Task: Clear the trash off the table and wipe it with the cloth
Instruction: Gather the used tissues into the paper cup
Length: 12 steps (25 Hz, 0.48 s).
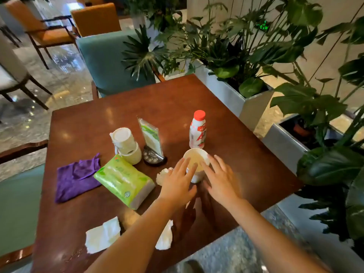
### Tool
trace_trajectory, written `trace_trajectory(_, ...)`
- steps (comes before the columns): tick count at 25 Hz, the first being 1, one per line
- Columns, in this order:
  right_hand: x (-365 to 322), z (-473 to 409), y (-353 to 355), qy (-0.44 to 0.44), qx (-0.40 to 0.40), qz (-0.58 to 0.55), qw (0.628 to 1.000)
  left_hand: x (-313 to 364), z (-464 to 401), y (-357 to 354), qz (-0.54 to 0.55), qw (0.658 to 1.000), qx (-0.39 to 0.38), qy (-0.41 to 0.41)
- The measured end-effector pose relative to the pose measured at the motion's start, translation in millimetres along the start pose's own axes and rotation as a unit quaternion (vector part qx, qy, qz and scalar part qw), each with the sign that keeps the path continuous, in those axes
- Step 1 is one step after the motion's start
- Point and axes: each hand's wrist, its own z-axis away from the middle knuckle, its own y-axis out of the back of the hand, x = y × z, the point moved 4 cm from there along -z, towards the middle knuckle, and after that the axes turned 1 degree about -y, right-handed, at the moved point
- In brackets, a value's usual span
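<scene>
A white paper cup [196, 156] stands upright near the middle of the brown wooden table [82, 123]. My left hand [178, 184] and my right hand [219, 179] hover on either side of it, fingers spread, holding nothing. A crumpled tissue [162, 175] lies just left of my left hand. Two used tissues lie near the front edge, one larger tissue [102, 235] at the left and a smaller tissue [164, 238] partly hidden under my left forearm. The purple cloth [75, 179] lies crumpled at the left.
A green tissue pack [124, 181], stacked paper cups [126, 144], a sign holder [151, 142] and a red-capped bottle [198, 131] stand on the table. A teal chair [110, 64] is behind it, planters with leafy plants [246, 62] at the right.
</scene>
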Motion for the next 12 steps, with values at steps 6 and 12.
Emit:
trace_trajectory(6, 13.0, -9.4, -10.1, 0.060, 0.047, -0.042, 0.996, 0.4, -10.2, -14.3, -0.033, 0.998, 0.034, -0.039)
trace_trajectory(12, 3.7, -13.7, 0.3, 0.086, 0.085, -0.144, 0.982, -4.4, -13.4, 1.4, 0.013, 0.993, 0.101, -0.065)
